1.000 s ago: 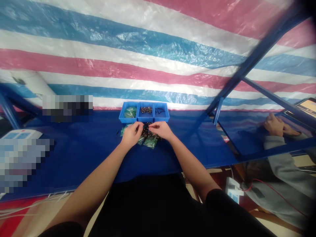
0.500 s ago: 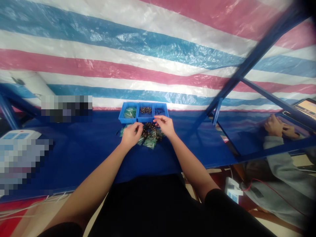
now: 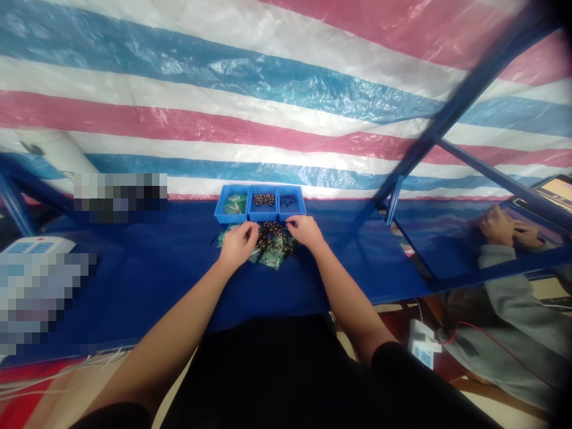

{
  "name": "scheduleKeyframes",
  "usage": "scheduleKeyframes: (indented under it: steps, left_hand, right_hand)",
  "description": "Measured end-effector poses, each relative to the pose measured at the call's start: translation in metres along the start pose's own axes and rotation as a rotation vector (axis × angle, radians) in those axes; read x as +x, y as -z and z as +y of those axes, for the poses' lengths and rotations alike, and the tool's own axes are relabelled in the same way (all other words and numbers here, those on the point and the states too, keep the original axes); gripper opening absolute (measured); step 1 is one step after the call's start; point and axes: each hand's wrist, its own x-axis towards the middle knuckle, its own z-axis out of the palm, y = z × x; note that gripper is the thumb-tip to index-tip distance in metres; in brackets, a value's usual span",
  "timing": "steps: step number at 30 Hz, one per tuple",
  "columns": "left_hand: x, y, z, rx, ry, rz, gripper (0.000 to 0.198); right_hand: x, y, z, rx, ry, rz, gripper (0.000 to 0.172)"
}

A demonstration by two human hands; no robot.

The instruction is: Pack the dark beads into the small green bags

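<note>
A heap of small dark parts and green pieces lies on the blue table, just in front of a row of three small blue bins. My left hand rests at the heap's left edge, fingers curled in a pinch on something too small to name. On the heap's right side, my right hand has its fingers drawn together at the pile, just below the right bin. The bins hold green pieces, dark round parts and black parts.
A striped tarp hangs behind the table. Blue frame bars cross at the right. Another person's hands and grey sleeve are at the far right. A white device sits at the left, and a white box on the floor.
My right hand left the middle of the heap, reached toward the right bin, and has come back to the heap's right edge. My left hand has barely moved.
</note>
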Motion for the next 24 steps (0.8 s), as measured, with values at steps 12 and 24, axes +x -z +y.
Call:
scheduleKeyframes:
  steps: [12, 24]
  left_hand:
    - [-0.001, -0.001, -0.001, -0.003, -0.006, 0.002, 0.027]
    - [0.002, -0.003, -0.002, -0.037, -0.114, -0.061, 0.031]
  right_hand:
    - [0.000, -0.002, -0.005, -0.178, 0.084, -0.113, 0.020]
    - [-0.013, -0.024, -0.032, 0.742, 0.152, -0.198, 0.031]
